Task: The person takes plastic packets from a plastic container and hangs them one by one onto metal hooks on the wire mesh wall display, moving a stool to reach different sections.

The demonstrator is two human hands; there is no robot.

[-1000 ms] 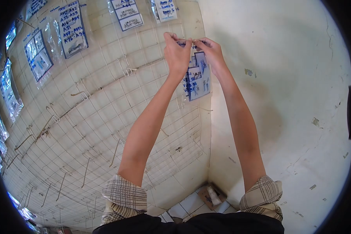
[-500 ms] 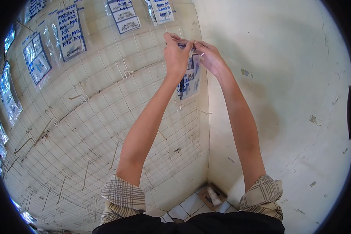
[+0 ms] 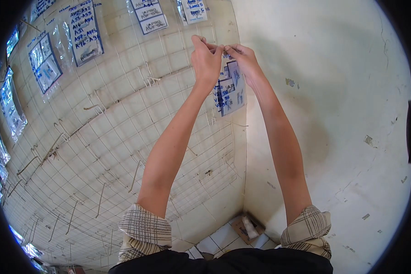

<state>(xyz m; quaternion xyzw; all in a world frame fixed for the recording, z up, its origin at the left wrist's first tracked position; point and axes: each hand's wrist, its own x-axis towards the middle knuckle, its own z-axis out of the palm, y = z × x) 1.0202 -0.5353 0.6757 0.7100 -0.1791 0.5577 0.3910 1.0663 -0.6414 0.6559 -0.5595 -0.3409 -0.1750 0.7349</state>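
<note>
A clear plastic bag (image 3: 233,93) with blue handwriting and dark-edged labels hangs below my hands, close to the wire grid and the wall corner. My left hand (image 3: 206,60) pinches near its top edge, thumb pressed against bent fingers. On the other side, my right hand (image 3: 243,59) has its fingertips closed on the top of the same bag, almost touching the left thumb. Whether the bag also hangs on a hook behind my fingers is hidden.
A wire grid (image 3: 123,137) with several protruding hooks (image 3: 134,176) covers the left wall. Labelled plastic bags (image 3: 86,34) hang along its top and left side. A bare wall (image 3: 333,114) meets it at right. A cardboard box (image 3: 246,228) stands in the floor corner.
The bag has swung slightly right and turned, showing more of its labelled face. Both hands stay at its top, with small finger shifts. The view has tilted a little.
</note>
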